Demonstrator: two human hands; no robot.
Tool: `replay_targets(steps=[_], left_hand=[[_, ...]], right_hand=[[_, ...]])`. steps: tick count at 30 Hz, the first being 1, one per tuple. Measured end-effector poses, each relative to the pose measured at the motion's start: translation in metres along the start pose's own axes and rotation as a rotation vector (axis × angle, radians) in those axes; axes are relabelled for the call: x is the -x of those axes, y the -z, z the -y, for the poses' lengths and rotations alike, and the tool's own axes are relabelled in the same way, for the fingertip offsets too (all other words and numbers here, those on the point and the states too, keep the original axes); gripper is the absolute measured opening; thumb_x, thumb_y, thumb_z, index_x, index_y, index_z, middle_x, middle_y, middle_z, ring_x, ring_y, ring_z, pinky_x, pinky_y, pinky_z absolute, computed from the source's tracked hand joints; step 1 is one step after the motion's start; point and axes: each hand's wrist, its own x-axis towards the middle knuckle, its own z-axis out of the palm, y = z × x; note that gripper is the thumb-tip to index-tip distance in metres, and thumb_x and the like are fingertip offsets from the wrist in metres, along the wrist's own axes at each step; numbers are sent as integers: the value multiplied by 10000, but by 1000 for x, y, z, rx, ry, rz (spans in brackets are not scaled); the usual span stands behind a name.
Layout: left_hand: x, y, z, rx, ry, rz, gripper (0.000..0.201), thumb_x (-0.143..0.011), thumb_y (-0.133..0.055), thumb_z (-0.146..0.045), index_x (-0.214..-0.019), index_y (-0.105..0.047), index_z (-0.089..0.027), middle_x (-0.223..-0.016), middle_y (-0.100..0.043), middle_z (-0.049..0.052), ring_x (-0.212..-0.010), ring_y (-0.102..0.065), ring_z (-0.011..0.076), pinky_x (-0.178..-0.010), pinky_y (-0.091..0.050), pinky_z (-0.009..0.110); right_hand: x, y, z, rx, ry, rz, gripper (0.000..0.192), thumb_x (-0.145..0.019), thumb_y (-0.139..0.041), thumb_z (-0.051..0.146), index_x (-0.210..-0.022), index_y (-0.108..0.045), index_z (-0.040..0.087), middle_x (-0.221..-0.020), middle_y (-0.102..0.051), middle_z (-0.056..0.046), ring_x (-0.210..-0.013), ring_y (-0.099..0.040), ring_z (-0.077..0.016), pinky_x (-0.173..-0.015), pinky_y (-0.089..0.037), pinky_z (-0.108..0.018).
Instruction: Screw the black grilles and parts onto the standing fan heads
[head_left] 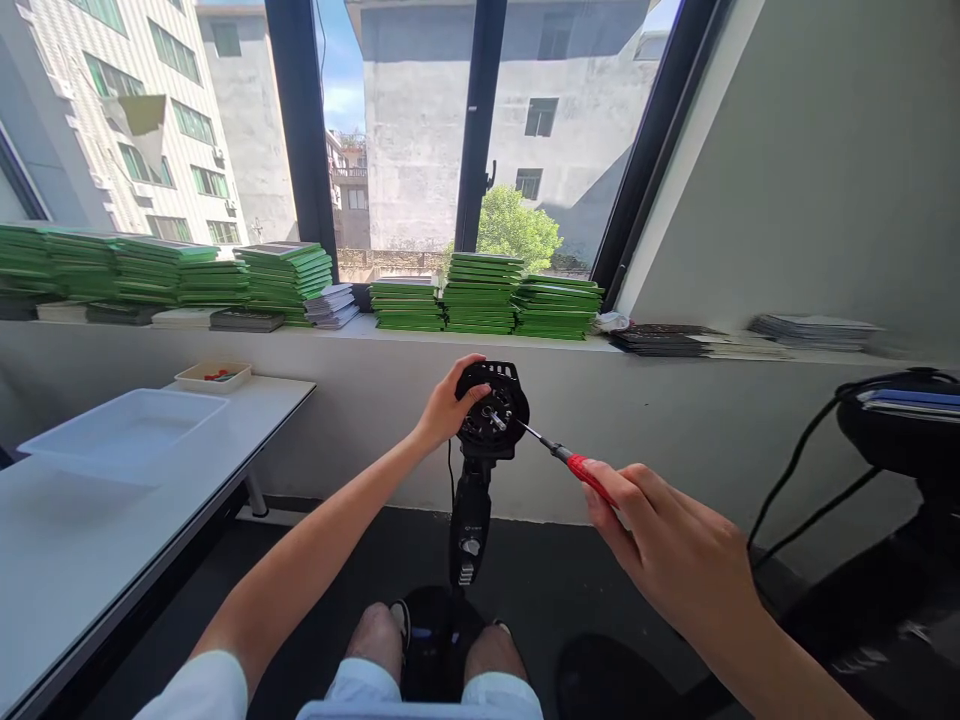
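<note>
Left hand (pixel 444 408) grips the rigid black fan motor housing (pixel 491 408) by its rim, right hand (pixel 675 545) closed on red-handled screwdriver (pixel 570 462), tip at hub; looks top-heavy, so rim hold suits.

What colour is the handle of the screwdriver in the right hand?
Red, on the slim metal-shafted screwdriver held by the right hand; clearest in the head view.

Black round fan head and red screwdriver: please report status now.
Left hand grips black round fan head. Right hand holds red-handled screwdriver, tip at hub. Nothing in the way.
</note>
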Motion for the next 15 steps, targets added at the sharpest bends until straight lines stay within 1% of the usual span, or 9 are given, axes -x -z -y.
replay_targets(steps=[3, 7, 11, 15], left_hand=[[0, -1, 1, 2, 1, -10, 420, -983, -624, -401, -1371, -546, -261, -1255, -705, 50, -1167, -663, 240, -1056, -525, 369], [0, -1, 2, 22, -10, -12, 419, -979, -624, -404, -1364, -548, -257, -1255, -701, 50, -1167, -660, 238, -1061, -520, 369], [0, -1, 2, 11, -1, -6, 418, -984, -621, -386, -1374, -542, -260, -1235, -712, 45, -1144, -672, 231, -1046, -530, 363], [1, -1, 2, 4, -4, -13, 417, -988, -623, -398, -1374, -547, -258, -1248, -715, 53, -1160, -675, 242, -1045, -538, 370]], right_hand=[[-1, 1, 0, -4, -6, -1, 263, -987, -623, 159, -1246, -604, 201, -827, -682, 37, -653, -640, -82, -608, -402, -249], [-2, 1, 0, 17, 12, -11, 228, -989, -631, 146, -1215, -612, 169, -812, -671, 30, -635, -620, -84, -602, -392, -255], [-4, 1, 0, 28, 30, -7, 225, -991, -644, 145, -1214, -609, 151, -830, -672, 20, -657, -621, -85, -617, -390, -250], [-5, 1, -1, 50, 57, -5, 204, -994, -633, 145, -1197, -620, 154, -815, -654, 21, -626, -574, -87, -601, -370, -258]])
